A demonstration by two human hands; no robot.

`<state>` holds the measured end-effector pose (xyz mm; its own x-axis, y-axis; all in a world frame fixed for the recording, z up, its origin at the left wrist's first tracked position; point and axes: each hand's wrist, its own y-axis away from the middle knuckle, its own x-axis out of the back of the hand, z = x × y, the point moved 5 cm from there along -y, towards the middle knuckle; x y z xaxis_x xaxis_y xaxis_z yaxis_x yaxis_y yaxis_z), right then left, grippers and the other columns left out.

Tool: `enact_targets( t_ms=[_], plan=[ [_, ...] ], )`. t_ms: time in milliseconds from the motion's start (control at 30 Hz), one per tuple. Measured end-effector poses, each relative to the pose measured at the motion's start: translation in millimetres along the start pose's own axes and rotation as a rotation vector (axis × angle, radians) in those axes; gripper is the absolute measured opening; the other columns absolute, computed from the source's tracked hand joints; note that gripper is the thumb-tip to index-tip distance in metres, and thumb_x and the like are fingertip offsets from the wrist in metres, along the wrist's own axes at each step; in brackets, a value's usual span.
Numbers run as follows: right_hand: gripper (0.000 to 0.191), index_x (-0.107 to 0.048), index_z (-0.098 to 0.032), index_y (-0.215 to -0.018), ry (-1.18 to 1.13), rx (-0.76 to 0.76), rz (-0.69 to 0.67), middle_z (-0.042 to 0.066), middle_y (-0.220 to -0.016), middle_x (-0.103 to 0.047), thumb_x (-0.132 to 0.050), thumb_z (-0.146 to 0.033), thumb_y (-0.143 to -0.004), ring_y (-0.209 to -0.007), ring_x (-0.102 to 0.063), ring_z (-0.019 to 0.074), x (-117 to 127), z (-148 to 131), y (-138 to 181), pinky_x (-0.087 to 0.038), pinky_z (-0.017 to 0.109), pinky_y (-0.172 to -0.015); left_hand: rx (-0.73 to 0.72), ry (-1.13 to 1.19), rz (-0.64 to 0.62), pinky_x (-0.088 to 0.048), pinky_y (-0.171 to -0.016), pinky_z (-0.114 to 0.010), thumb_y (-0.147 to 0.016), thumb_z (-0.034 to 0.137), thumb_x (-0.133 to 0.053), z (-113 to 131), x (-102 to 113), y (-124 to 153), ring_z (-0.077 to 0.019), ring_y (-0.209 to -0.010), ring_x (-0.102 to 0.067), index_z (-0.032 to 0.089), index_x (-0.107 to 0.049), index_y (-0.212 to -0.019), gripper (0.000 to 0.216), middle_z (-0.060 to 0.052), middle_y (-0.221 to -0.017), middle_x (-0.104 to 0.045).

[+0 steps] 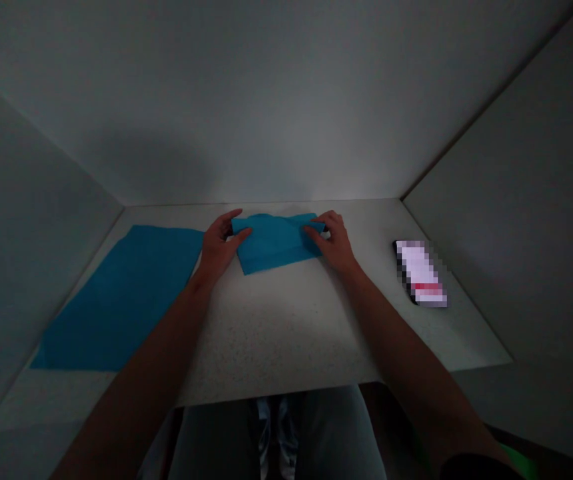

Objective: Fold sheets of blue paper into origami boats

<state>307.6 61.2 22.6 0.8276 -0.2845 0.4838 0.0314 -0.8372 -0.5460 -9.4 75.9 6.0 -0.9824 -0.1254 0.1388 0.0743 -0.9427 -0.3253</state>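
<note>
A small folded blue cloth (272, 244) lies on the white table (286, 333) near the back wall. My left hand (219, 248) pinches its left edge between thumb and fingers. My right hand (335, 241) presses its fingers on the cloth's right end, gripping a fold there. Both forearms reach forward from the near edge of the table.
A larger blue cloth (121, 300) lies spread flat on the table's left side. A phone (420, 272) with a lit screen lies on the right. White walls enclose the table at the back, left and right. My lap shows below the near edge.
</note>
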Motion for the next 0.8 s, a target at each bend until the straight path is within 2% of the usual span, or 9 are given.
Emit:
enact_targets(
  t_ms=[67,133,233,333,467,567,667,733,800],
  plan=[
    [0.028,-0.079,-0.029,-0.102,0.022,0.054,0.105,0.009,-0.113,-0.064,-0.074,-0.056,-0.099,-0.114,-0.06,0.0308,10.2,-6.2,-2.7,-0.051,0.055,-0.106,-0.039,-0.087,0.003,-0.064,-0.088,-0.036,-0.081,0.047,-0.092,3.7,0.7,0.9,-0.0203,-0.095,-0.074,0.026,-0.079,-0.122,0.048,-0.005,-0.106,-0.077],
    [0.03,-0.078,-0.029,-0.098,-0.013,0.075,0.166,0.009,-0.119,-0.064,-0.076,-0.059,-0.098,-0.119,-0.06,0.0317,16.9,-11.2,-4.1,-0.048,0.058,-0.112,-0.102,-0.142,0.021,-0.062,-0.098,-0.039,-0.076,0.051,-0.096,9.0,0.3,2.4,-0.0236,-0.11,-0.073,0.025,-0.08,-0.106,0.043,-0.007,-0.117,-0.074],
    [0.039,-0.074,-0.028,-0.096,-0.215,0.018,0.157,0.006,-0.106,-0.068,-0.074,-0.067,-0.097,-0.11,-0.065,0.0291,17.2,-11.1,-4.7,-0.053,0.054,-0.106,-0.115,-0.07,-0.025,-0.061,-0.105,-0.043,-0.071,0.058,-0.098,12.4,-6.9,4.9,-0.0286,-0.124,-0.07,0.023,-0.077,-0.096,0.048,-0.01,-0.127,-0.073],
    [0.045,-0.071,-0.029,-0.101,-0.414,-0.135,0.11,0.004,-0.096,-0.07,-0.073,-0.073,-0.095,-0.095,-0.068,0.0258,9.6,-5.1,-2.8,-0.061,0.047,-0.092,0.027,0.127,-0.105,-0.066,-0.092,-0.042,-0.079,0.068,-0.09,7.5,-17.5,7.0,-0.0278,-0.107,-0.076,0.023,-0.075,-0.105,0.055,-0.01,-0.114,-0.079],
    [0.052,-0.069,-0.031,-0.115,-0.552,-0.202,-0.037,0.004,-0.108,-0.076,-0.088,-0.069,-0.085,-0.099,-0.072,0.0259,-5.8,-7.0,0.5,-0.065,0.045,-0.09,0.14,0.235,-0.024,-0.066,-0.078,-0.035,-0.081,0.072,-0.087,1.6,-17.5,6.9,-0.0245,-0.092,-0.078,0.023,-0.07,-0.112,0.06,-0.008,-0.105,-0.081],
    [0.055,-0.065,-0.032,-0.12,-0.635,-0.253,-0.138,0.003,-0.111,-0.079,-0.089,-0.067,-0.085,-0.094,-0.074,0.0243,-15.8,-5.5,2.9,-0.067,0.044,-0.085,0.138,0.164,0.052,-0.064,-0.074,-0.031,-0.082,0.071,-0.087,0.6,-10.9,5.7,-0.0215,-0.087,-0.077,0.024,-0.066,-0.106,0.057,-0.006,-0.1,-0.08],
    [0.054,-0.063,-0.032,-0.119,-0.623,-0.293,-0.161,0.003,-0.107,-0.08,-0.084,-0.07,-0.087,-0.088,-0.074,0.0228,-18.9,3.8,3.2,-0.066,0.041,-0.078,0.102,0.02,0.082,-0.062,-0.069,-0.027,-0.085,0.059,-0.087,2.7,-5.5,6.0,-0.0191,-0.087,-0.076,0.024,-0.064,-0.103,0.045,-0.004,-0.101,-0.079],
    [0.056,-0.063,-0.031,-0.12,-0.574,-0.293,-0.164,0.003,-0.107,-0.08,-0.083,-0.073,-0.087,-0.087,-0.074,0.0226,-18.7,11.5,2.5,-0.064,0.04,-0.077,0.102,-0.028,0.053,-0.06,-0.065,-0.025,-0.086,0.052,-0.087,2.9,-5.4,6.7,-0.0181,-0.084,-0.075,0.025,-0.065,-0.111,0.042,-0.004,-0.105,-0.079],
    [0.059,-0.064,-0.031,-0.123,-0.51,-0.286,-0.175,0.004,-0.108,-0.08,-0.08,-0.075,-0.088,-0.087,-0.073,0.0229,-18.6,17.7,2.1,-0.064,0.04,-0.078,0.107,-0.028,0.0,-0.06,-0.062,-0.026,-0.086,0.048,-0.086,2.1,-7.6,7.1,-0.0175,-0.079,-0.075,0.028,-0.066,-0.124,0.048,-0.005,-0.113,-0.079]
  ],
)
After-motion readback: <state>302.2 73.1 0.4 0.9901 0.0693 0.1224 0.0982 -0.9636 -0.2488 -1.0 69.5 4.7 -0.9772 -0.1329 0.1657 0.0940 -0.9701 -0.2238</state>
